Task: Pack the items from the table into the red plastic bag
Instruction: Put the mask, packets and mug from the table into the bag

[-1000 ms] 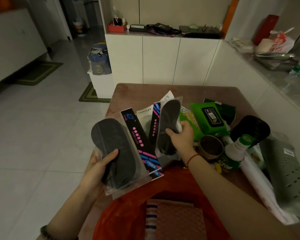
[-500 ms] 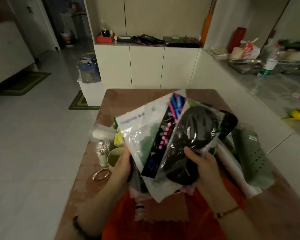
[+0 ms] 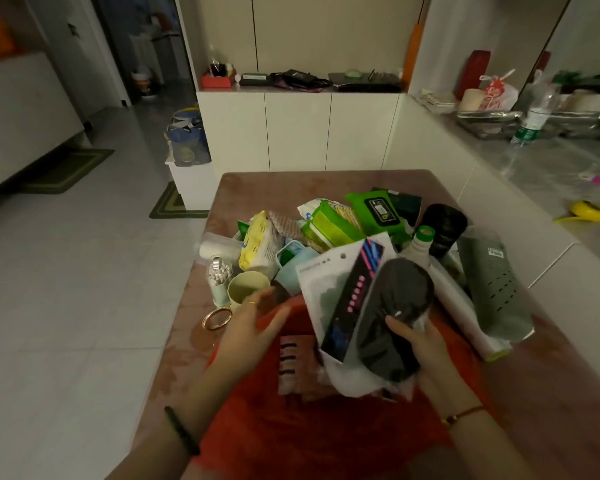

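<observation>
The red plastic bag [image 3: 312,427] lies open at the near edge of the brown table [image 3: 257,188], with a striped brownish cloth [image 3: 295,362] inside it. My right hand [image 3: 420,344] grips a stack of clear packets of black insoles [image 3: 378,306] and holds them tilted over the bag's mouth. My left hand [image 3: 253,323] has straight fingers that touch the bag's left rim, beside a pale green cup [image 3: 245,289]. Behind the bag lies a heap of items: green wet-wipe packs [image 3: 371,206], a yellow pack [image 3: 257,240], a white bottle with a green cap [image 3: 420,244].
A grey-green perforated roll [image 3: 492,285] and a black roll [image 3: 444,226] lie on the right of the table. A jar of cotton swabs [image 3: 219,275] and a gold bangle [image 3: 217,318] sit at the left. White cabinets stand behind the table; a counter runs along the right.
The two insole packets, held apart a second ago, are now stacked in my right hand. My left hand has let go of them and moved to the bag's left rim.
</observation>
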Available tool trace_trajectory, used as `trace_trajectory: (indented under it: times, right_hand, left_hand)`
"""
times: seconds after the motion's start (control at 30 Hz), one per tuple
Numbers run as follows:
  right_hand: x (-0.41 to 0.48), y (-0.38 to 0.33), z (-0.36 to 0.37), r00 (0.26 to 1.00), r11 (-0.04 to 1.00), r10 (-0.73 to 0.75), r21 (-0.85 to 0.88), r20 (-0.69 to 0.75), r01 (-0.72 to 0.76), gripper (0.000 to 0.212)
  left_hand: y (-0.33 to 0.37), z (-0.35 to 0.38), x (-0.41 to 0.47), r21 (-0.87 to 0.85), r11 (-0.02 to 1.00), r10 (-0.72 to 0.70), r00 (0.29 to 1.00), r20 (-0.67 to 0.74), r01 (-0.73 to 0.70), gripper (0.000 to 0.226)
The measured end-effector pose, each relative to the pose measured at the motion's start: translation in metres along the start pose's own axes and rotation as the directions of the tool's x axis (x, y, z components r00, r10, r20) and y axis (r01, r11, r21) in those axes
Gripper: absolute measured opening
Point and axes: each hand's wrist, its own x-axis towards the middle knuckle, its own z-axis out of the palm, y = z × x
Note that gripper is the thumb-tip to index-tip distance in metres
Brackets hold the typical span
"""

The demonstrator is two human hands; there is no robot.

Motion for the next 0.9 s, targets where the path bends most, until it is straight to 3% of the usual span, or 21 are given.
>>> trace_trajectory:
  times: [0.07, 0.1, 0.17, 0.23, 0.33, 0.4, 0.5, 0.57, 0.63, 0.77, 0.83, 0.9]
  right_hand:
    - [-0.003, 0.011, -0.015, 0.988, 0.983, 0.152, -0.107, 0.029, -0.148, 0.058]
    - [-0.005, 0.018, -0.022, 0.972, 0.960, 0.223, -0.191, 0.073, -0.206, 0.066]
    - [-0.012, 0.033, -0.026, 0.925, 0.904, 0.336, -0.336, 0.177, -0.264, 0.076]
    - [-0.017, 0.048, -0.020, 0.862, 0.831, 0.448, -0.465, 0.237, -0.304, 0.087]
    - [-0.015, 0.064, 0.000, 0.859, 0.801, 0.463, -0.517, 0.218, -0.301, 0.059]
    - [-0.007, 0.068, 0.015, 0.931, 0.841, 0.342, -0.482, 0.125, -0.245, 0.048]
    - [0.002, 0.074, 0.038, 0.997, 0.864, 0.074, -0.499, -0.007, -0.067, 0.040]
    - [-0.002, 0.083, 0.054, 0.999, 0.830, -0.037, -0.557, 0.008, 0.035, 0.040]
    - [-0.014, 0.094, 0.065, 0.993, 0.785, -0.047, -0.611, 0.106, 0.102, 0.045]
    - [-0.020, 0.091, 0.065, 0.953, 0.554, 0.114, -0.815, 0.279, 0.172, 0.060]
    - [-0.011, 0.067, 0.063, 0.936, 0.334, 0.171, -0.912, 0.309, 0.240, 0.045]
    - [-0.001, 0.033, 0.066, 0.938, 0.213, 0.070, -0.924, 0.340, 0.319, 0.029]
  left_hand:
    - [-0.030, -0.004, 0.004, 0.407, 0.912, 0.053, 0.998, 0.019, -0.057, 0.077]
    - [-0.041, -0.004, 0.004, 0.535, 0.844, 0.009, 0.998, 0.057, -0.038, 0.084]
    - [-0.055, -0.004, 0.001, 0.604, 0.797, -0.107, 0.986, 0.129, 0.007, 0.077]
    - [-0.064, -0.003, -0.001, 0.546, 0.837, -0.138, 0.979, 0.147, 0.036, 0.048]
    - [-0.064, -0.004, 0.001, 0.431, 0.900, -0.119, 0.988, 0.103, 0.064, 0.023]
    - [-0.058, -0.008, 0.003, 0.280, 0.957, -0.092, 0.994, 0.055, 0.073, 0.012]
    - [-0.047, -0.013, 0.006, 0.108, 0.994, -0.035, 0.999, 0.030, 0.032, 0.036]
    - [-0.044, -0.012, 0.008, 0.050, 0.999, -0.023, 0.998, 0.064, 0.019, 0.034]
    - [-0.043, -0.009, 0.011, -0.016, 1.000, -0.019, 0.996, 0.086, 0.021, 0.024]
    - [-0.047, -0.008, 0.011, -0.071, 0.997, -0.029, 0.989, 0.142, 0.039, 0.018]
    - [-0.048, -0.016, 0.008, -0.073, 0.996, -0.036, 0.981, 0.188, 0.050, 0.020]
    - [-0.047, -0.025, 0.006, -0.100, 0.991, -0.064, 0.975, 0.214, 0.087, 0.024]
